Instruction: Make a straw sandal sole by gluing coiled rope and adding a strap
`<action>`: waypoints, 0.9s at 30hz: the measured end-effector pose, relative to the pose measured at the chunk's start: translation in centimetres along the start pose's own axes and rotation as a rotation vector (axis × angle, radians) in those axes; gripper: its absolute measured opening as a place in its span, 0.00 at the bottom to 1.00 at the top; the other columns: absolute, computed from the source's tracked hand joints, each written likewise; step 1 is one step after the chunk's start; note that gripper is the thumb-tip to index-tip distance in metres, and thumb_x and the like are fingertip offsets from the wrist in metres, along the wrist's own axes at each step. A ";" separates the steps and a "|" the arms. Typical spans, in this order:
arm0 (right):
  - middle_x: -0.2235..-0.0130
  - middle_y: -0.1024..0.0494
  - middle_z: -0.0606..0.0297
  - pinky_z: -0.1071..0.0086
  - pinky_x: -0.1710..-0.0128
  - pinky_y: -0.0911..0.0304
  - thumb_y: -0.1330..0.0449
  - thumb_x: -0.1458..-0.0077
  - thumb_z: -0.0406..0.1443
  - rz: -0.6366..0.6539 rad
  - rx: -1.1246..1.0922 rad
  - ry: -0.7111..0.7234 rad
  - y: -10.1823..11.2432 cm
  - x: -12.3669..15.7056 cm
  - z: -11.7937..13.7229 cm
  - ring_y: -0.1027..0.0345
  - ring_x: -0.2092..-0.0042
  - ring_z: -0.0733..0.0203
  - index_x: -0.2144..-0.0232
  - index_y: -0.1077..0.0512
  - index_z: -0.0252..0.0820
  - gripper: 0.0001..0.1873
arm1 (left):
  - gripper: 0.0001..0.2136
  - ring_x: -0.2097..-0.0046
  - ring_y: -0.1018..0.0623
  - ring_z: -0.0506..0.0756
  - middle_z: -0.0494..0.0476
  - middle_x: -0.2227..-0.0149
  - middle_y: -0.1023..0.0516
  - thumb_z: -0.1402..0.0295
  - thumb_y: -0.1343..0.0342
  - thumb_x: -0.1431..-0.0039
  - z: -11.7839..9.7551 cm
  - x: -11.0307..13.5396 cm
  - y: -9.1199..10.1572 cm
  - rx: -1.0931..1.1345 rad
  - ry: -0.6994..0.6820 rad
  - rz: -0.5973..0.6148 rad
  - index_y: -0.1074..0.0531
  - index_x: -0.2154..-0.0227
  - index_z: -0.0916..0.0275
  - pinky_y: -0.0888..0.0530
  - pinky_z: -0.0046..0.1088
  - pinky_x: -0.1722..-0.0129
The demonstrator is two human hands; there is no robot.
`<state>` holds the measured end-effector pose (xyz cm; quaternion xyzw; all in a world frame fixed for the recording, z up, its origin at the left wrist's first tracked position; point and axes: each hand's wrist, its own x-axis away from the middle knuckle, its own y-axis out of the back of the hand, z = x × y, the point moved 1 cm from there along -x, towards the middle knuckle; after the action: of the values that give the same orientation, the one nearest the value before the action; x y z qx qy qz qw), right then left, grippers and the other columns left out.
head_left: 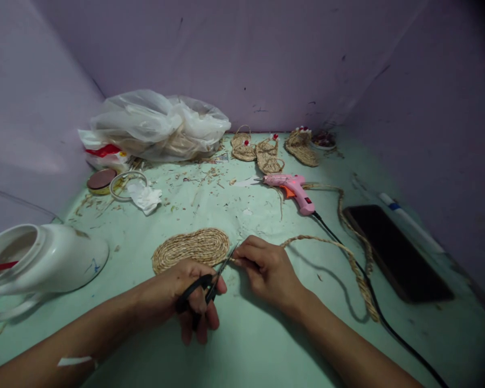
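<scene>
My left hand [198, 293] grips black-handled scissors [210, 291], fingers through the loops. Their blades point up and right, crossing beside the right end of a flat oval sole [192, 248] of coiled braided straw. Just right of it, my right hand [269, 267] is closed in a pinch on a braided straw cord [303, 237] close to the blade tips. From behind that hand the cord runs right and bends down in a loop on the table. Whether the blades are closed on the cord is too small to make out.
A pink glue gun [289, 188] lies beyond my right hand, its black cable [372, 296] crossing the right side. A phone [396, 250] and a pen [408, 221] lie farther right. Small straw sandals [269, 156] and a plastic bag [157, 126] sit behind; a white jug [64, 256] stands left.
</scene>
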<state>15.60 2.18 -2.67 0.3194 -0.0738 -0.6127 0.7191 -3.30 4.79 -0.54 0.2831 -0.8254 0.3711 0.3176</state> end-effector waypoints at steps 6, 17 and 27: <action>0.73 0.28 0.63 0.72 0.74 0.43 0.47 0.50 0.26 0.031 -0.010 0.043 -0.1 0.0 0.2 0.35 0.72 0.64 0.72 0.26 0.38 0.10 | 0.22 0.77 0.21 0.57 0.60 0.75 0.19 0.78 0.51 0.72 -0.6 0.4 -0.2 -0.050 0.040 -0.020 0.31 0.66 0.66 0.27 0.26 0.82; 0.73 0.28 0.63 0.72 0.74 0.42 0.46 0.49 0.28 0.007 0.029 0.006 -0.4 0.1 0.2 0.35 0.73 0.64 0.73 0.26 0.39 0.09 | 0.21 0.78 0.22 0.55 0.57 0.76 0.20 0.75 0.46 0.67 -0.2 0.8 -0.3 -0.063 0.028 -0.012 0.33 0.63 0.64 0.29 0.22 0.85; 0.62 0.22 0.60 0.67 0.75 0.45 0.49 0.54 0.26 -0.364 0.685 -0.107 4.4 -0.7 -2.4 0.33 0.66 0.55 0.60 0.23 0.44 0.22 | 0.21 0.65 0.23 0.60 0.57 0.67 0.23 0.62 0.46 0.52 -2.7 5.2 1.1 -0.913 -0.362 -0.968 0.32 0.53 0.60 0.29 0.36 0.66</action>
<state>20.35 3.92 -1.95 0.5163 -0.2535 -0.6860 0.4455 -6.54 6.36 4.17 0.5150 -0.7198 -0.2504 0.3923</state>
